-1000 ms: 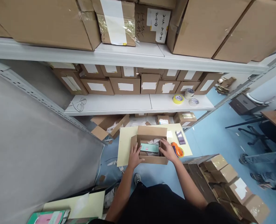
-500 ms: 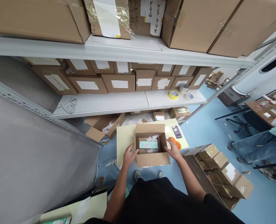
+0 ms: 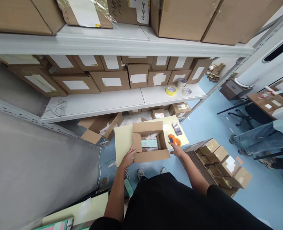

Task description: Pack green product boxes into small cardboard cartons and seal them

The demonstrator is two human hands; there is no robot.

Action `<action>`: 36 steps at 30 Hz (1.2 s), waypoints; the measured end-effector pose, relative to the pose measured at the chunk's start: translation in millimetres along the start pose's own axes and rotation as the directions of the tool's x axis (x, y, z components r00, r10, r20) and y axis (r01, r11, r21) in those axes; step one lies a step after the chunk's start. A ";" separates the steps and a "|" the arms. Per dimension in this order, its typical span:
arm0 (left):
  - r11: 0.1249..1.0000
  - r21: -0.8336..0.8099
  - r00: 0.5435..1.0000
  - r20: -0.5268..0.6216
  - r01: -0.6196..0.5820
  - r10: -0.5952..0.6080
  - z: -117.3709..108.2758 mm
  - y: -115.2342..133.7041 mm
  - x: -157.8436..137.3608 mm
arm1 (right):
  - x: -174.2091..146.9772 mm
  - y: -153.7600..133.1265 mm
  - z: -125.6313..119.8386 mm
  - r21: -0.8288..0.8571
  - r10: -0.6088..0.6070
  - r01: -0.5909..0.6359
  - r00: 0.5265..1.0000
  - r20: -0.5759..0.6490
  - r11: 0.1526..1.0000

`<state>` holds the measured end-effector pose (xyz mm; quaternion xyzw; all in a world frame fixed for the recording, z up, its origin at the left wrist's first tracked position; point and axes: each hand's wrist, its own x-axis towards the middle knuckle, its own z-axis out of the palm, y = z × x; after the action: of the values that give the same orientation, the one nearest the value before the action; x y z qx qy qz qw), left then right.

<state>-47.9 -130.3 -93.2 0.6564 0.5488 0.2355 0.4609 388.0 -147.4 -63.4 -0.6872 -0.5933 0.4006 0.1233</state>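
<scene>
An open cardboard box (image 3: 150, 155) sits on a pale yellow board (image 3: 122, 140) on the blue floor. Inside it lie a teal packet (image 3: 149, 143) and white paper. My left hand (image 3: 129, 154) rests against the box's left flap, fingers spread. My right hand (image 3: 177, 149) is off the box on its right side, fingers apart, reaching at an orange tape dispenser (image 3: 173, 140) on the board. Neither hand holds anything.
A grey shelf rack (image 3: 122, 100) with labelled cartons stands behind the box; tape rolls (image 3: 171, 90) lie on its lower shelf. An open carton (image 3: 97, 126) lies under the shelf. Small cartons (image 3: 221, 163) are stacked right. Another person's legs (image 3: 254, 140) are at far right.
Both hands left the inside of the box. The left slid to the box's left flap; the right moved out to the orange dispenser. The view rose and shifted.
</scene>
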 end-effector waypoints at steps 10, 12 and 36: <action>0.999 -0.018 0.897 -0.440 0.045 -0.048 65.5 10.3 2.7 | 7.3 -0.2 37.3 0.301 -0.041 0.081 0.990 -0.137 0.950; 0.994 -0.048 0.854 -0.509 0.096 -0.107 75.0 12.1 2.1 | 16.3 -3.2 42.8 0.247 0.064 -0.004 0.970 -0.236 0.969; 0.935 -0.353 0.901 -0.390 0.042 -0.188 -22.9 53.0 146.4 | 16.2 3.6 69.7 0.139 0.169 -0.131 0.937 -0.307 0.982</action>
<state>2.1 16.4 -65.6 0.4682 0.6248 0.4324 0.4510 341.6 -154.9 -117.4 -0.7775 -0.4873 0.3272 0.2259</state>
